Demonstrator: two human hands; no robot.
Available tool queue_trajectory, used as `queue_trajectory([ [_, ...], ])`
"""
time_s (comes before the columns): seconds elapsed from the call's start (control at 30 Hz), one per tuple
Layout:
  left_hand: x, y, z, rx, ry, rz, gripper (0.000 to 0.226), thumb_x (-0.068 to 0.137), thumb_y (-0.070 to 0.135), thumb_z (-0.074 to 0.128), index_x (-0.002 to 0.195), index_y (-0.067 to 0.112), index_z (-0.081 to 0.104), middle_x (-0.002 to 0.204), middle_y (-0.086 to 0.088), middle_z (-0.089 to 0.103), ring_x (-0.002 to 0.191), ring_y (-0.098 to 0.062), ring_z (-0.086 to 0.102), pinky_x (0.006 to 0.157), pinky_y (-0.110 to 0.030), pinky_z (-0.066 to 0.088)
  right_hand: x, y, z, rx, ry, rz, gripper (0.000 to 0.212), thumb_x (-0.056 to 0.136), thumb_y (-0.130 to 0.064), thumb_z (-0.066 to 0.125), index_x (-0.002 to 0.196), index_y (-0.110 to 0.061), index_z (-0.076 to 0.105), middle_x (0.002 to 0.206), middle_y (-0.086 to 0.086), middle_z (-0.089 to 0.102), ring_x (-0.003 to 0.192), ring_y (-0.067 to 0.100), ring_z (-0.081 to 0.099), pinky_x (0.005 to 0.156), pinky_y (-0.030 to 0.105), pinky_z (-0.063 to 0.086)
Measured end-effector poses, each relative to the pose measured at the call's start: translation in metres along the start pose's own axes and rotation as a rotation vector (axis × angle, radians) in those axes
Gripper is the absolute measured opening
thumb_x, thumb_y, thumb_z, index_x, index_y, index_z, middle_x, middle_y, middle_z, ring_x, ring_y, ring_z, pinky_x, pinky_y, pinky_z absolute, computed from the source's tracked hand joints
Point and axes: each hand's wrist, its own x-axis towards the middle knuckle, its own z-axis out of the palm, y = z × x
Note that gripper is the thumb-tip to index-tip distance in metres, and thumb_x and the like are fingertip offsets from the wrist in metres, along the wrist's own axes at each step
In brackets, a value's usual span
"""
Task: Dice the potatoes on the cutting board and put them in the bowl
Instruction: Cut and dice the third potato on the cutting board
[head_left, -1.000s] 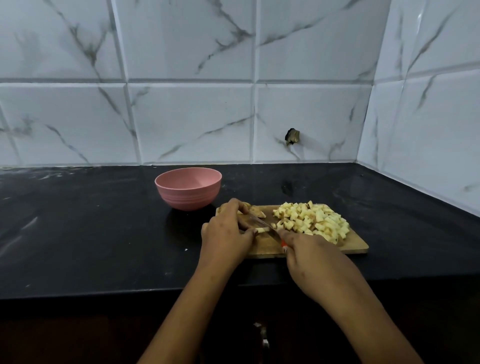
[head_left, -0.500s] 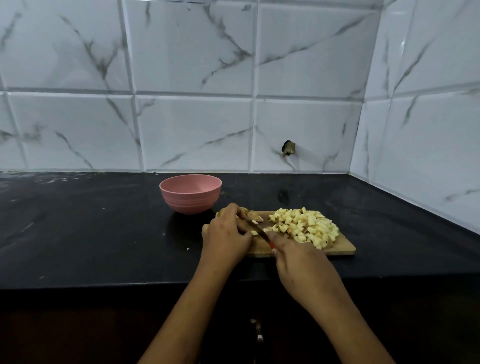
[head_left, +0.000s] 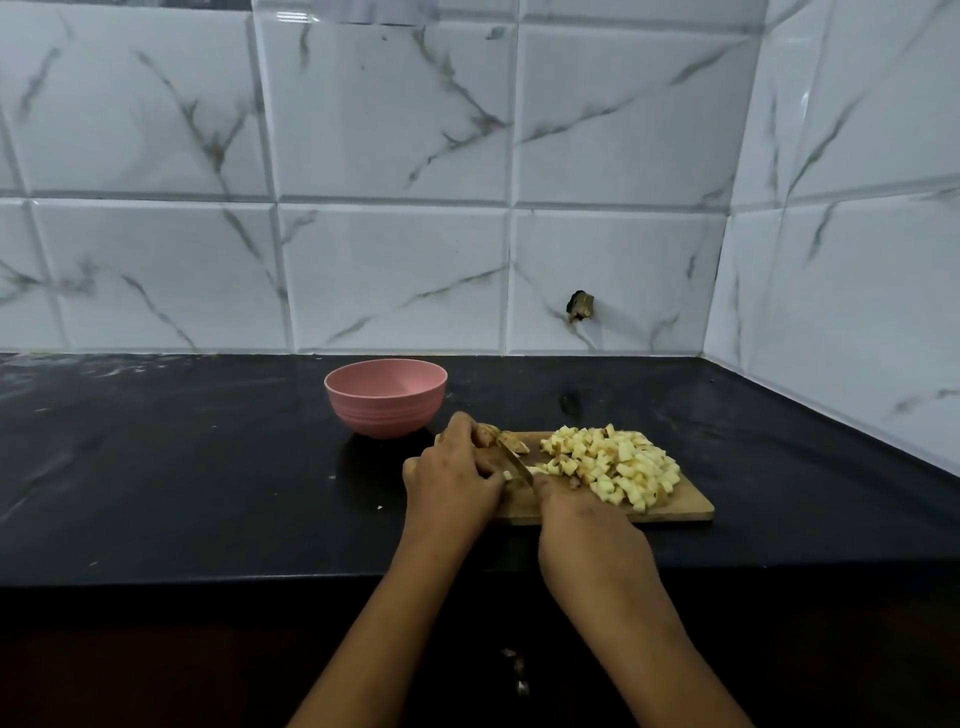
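Potato (head_left: 506, 441): uncut brown-skinned chunk at the far left end of the board (head_left: 685, 512), partly hidden by fingers. Left hand (head_left: 452, 478) is curled over it, fingertips pinning it down. Knife (head_left: 517, 462) blade slants from the right hand (head_left: 587, 530) up-left to the potato, edge down on the board beside the left fingers. Right hand is closed round the handle, which is hidden under it. Dice (head_left: 613, 462): pale yellow heap covering the right half of the board, just right of the blade, a few loose cubes by the knife. Board lies flat on the black bench (head_left: 208, 467), near its front edge. Pink bowl (head_left: 385, 397) is upright on the bench just beside the board's far left corner, behind the left hand. White marble-tile wall (head_left: 395, 270) behind and to the right.
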Motion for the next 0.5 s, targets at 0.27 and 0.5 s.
queue_trajectory([
  [0.27,0.007,0.000,0.002,-0.028,-0.100,0.031,0.017,0.079,0.026,0.070,0.086,0.031,0.055,0.089,0.013,0.068,0.098,-0.010,0.060,0.089,-0.037,0.045,-0.006,0.024,0.006,0.372,0.190,-0.021,0.044,0.102,-0.030,0.034,0.145,-0.037,0.035,0.084,-0.008,0.062,0.068,0.004,0.055,0.057,0.019,0.044],
  [0.5,0.032,-0.002,0.011,-0.095,-0.247,-0.086,0.023,0.072,0.025,0.081,0.088,0.031,0.064,0.090,0.015,0.068,0.090,-0.004,0.064,0.087,-0.035,0.053,-0.005,0.022,0.019,0.518,0.555,-0.017,0.044,0.094,-0.030,0.053,0.137,-0.038,0.048,0.055,-0.019,0.043,0.047,0.000,0.043,0.046,0.018,0.034],
])
